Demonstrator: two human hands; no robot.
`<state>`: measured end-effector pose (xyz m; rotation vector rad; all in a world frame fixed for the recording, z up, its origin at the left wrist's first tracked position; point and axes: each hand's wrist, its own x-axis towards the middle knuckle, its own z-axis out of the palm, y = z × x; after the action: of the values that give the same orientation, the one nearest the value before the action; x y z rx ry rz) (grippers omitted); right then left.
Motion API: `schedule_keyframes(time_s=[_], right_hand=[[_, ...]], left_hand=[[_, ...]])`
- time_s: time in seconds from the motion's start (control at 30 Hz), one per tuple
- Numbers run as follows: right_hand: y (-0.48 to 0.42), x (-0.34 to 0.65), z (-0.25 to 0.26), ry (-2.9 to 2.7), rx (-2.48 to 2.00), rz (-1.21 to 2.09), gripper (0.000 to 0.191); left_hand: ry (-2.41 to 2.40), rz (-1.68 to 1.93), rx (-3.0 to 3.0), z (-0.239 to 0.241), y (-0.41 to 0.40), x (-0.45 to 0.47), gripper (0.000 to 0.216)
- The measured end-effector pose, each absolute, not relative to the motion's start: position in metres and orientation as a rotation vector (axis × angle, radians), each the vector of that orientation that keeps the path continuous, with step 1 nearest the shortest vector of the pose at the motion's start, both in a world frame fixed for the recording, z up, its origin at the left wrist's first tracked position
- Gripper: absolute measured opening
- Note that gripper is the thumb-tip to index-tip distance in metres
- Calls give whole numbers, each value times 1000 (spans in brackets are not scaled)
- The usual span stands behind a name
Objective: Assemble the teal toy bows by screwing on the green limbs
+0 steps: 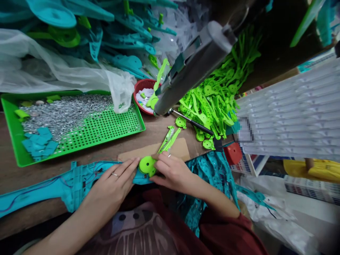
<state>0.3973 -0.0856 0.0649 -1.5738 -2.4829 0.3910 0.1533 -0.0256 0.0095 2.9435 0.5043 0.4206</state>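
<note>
A lime green plastic part (147, 165) with a round disc end and a long thin arm lies at the near edge of the wooden table (156, 132), on a long teal plastic piece (66, 182). My left hand (115, 182) lies flat with fingers stretched out, pressing the teal piece just left of the disc. My right hand (172, 171) has its fingers curled and pinched on the green part at the disc's right side. A ring shows on my left hand.
A green perforated tray (106, 131) with small metal bits and teal scraps sits at the left. A red bowl (142, 86), a grey machine arm (191, 67) and a heap of lime green parts (217, 102) stand behind. Teal parts pile at the back; white slatted crate at right.
</note>
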Motion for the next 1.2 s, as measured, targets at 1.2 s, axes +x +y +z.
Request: schedule_keyframes(time_s=[1.2], right_hand=[[-95,408,37,-2241,-1490,507,18]], left_hand=[[548,420,2879,11,-29,155,50]])
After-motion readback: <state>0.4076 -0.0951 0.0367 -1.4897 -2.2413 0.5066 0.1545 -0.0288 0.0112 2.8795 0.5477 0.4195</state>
